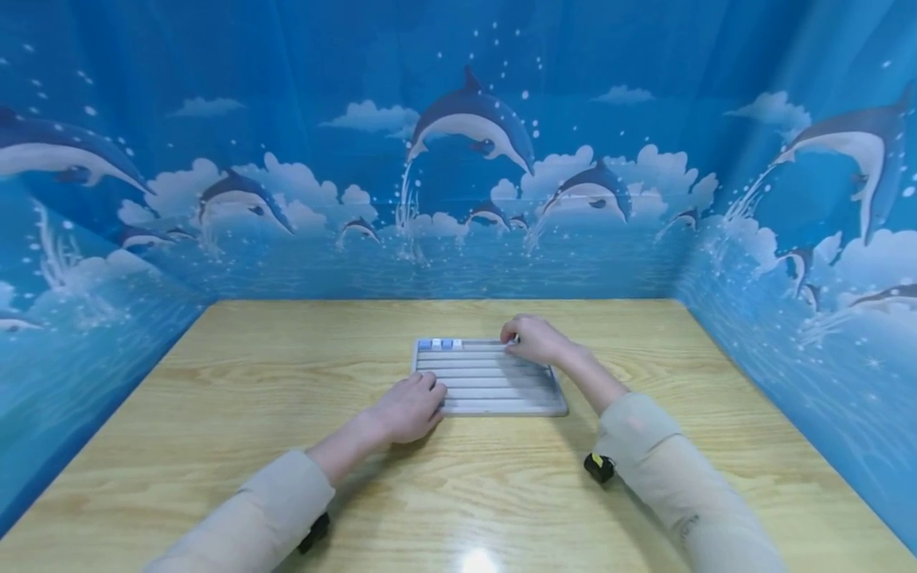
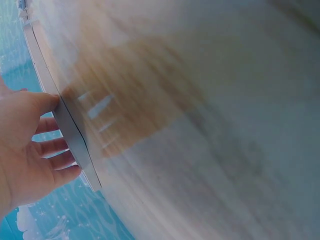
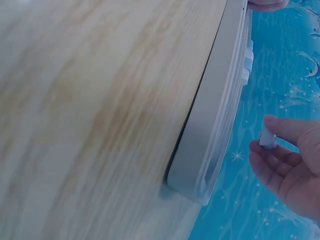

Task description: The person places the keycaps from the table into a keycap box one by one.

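A grey tray [image 1: 494,382] with ridged rows lies on the table, and several blue and white keycaps [image 1: 447,344] sit at the left end of its far row. My left hand [image 1: 408,407] grips the tray at its near left corner; the left wrist view shows thumb and curled fingers against the tray's side [image 2: 75,135]. Over the far right part of the tray is my right hand [image 1: 537,338]. Between thumb and fingers it pinches a small white keycap [image 3: 268,138], seen apart from the tray in the right wrist view.
The wood-grain table [image 1: 286,358] extends around the tray on all sides. Blue dolphin-print curtains [image 1: 344,159] enclose it at the back, left and right. Black wrist-worn devices [image 1: 598,468] show below both sleeves.
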Demonstrator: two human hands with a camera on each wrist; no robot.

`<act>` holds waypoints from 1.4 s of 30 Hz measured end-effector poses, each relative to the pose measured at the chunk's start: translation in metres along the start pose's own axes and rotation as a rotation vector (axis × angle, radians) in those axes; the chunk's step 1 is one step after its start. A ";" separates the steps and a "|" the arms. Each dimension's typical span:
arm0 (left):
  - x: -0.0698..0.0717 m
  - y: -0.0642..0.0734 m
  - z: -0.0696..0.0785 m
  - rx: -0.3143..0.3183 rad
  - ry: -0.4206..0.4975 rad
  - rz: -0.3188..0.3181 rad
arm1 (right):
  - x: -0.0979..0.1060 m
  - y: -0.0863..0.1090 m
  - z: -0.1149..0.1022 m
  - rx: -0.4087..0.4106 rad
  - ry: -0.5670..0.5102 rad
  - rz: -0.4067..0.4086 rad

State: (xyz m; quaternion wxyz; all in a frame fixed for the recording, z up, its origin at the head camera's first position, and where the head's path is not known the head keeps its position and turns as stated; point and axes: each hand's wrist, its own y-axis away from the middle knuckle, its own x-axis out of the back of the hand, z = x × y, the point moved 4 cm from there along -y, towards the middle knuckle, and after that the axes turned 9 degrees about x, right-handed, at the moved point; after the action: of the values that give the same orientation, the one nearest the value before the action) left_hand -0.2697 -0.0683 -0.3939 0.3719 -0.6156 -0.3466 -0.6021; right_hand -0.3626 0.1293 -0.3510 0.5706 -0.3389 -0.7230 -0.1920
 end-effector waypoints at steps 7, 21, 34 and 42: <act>0.001 -0.002 -0.001 0.002 -0.006 -0.003 | -0.002 -0.011 -0.005 -0.032 -0.025 -0.026; 0.001 -0.003 0.000 -0.009 -0.025 0.000 | -0.014 -0.037 -0.001 -0.031 -0.013 0.027; 0.000 -0.001 0.000 -0.001 -0.020 -0.007 | -0.028 -0.056 -0.007 -0.114 -0.043 -0.046; -0.002 -0.002 0.000 0.016 -0.020 -0.020 | -0.033 -0.065 -0.004 -0.093 0.055 -0.030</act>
State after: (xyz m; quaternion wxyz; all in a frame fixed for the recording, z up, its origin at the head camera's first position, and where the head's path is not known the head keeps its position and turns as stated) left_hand -0.2714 -0.0673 -0.3958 0.3674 -0.6150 -0.3611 -0.5970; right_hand -0.4017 0.0722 -0.3740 0.5707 -0.3488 -0.7024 -0.2433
